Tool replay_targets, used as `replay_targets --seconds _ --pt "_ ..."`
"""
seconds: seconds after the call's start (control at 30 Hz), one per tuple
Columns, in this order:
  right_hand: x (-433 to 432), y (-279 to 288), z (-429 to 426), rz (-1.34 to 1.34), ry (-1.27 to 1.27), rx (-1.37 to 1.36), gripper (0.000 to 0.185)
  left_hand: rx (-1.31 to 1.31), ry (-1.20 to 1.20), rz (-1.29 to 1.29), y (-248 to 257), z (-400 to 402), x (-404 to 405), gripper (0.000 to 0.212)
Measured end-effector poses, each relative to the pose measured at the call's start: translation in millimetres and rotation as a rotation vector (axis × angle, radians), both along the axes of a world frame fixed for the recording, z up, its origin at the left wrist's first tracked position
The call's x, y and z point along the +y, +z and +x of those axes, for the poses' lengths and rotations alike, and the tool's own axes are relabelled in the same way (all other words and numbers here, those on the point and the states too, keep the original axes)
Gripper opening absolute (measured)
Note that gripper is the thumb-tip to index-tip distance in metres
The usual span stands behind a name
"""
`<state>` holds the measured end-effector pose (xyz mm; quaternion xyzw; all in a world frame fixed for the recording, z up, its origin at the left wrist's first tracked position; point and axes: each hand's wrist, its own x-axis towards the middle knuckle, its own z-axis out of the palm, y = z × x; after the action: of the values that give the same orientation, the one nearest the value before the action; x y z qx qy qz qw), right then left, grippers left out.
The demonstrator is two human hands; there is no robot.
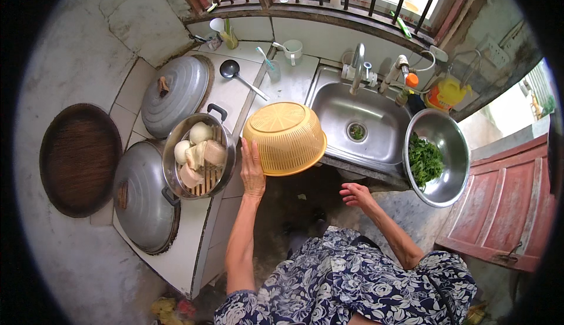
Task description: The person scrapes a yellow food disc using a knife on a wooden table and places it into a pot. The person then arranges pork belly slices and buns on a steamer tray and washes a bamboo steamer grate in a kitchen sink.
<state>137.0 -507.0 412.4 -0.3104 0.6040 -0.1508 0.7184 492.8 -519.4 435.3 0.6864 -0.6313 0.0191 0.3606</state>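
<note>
My left hand (253,169) grips a yellow plastic colander (288,142) by its left side; the thumb is hidden. The colander is upside down and tilted, base up, in front of the counter edge between the stove top and the sink. Nothing is in my right hand (356,194), which hangs in the air below the sink's front edge with its fingers slightly curled. Left of my left hand stands a steel steamer pot (231,157) with white buns and other pale pieces on a slatted rack (214,176). A steel basin (449,162) of chopped leafy greens (424,160) is beyond my right hand.
Green scraps lie in the drain of the steel sink (374,135), under a faucet (359,63). Two domed metal lids (180,91) (145,206) cover the stove. A ladle (242,78), a cup with a toothbrush (273,70) and a mug (294,52) stand or lie behind. A red wooden door (502,206) is at right.
</note>
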Motion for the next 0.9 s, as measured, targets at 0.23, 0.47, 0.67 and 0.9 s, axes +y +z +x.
replay_targets --seconds 0.23,0.47,0.67,0.9 --pt "-29.4 57.6 57.3 -0.590 0.010 -0.067 0.027 1.518 0.221 0.106 24.2 -12.2 8.2 0.056" --pt "-79.7 135.6 130.5 -1.296 0.346 0.120 0.020 1.865 0.126 0.160 73.1 -47.6 44.0 0.044" --pt "-69.2 148.6 172.5 -1.317 0.589 0.014 0.021 1.814 0.303 0.218 75.6 -56.7 112.5 0.040" --pt "-15.4 177.1 197.5 -1.325 0.533 -0.244 0.030 1.953 0.678 0.052 93.5 -52.8 259.7 0.051"
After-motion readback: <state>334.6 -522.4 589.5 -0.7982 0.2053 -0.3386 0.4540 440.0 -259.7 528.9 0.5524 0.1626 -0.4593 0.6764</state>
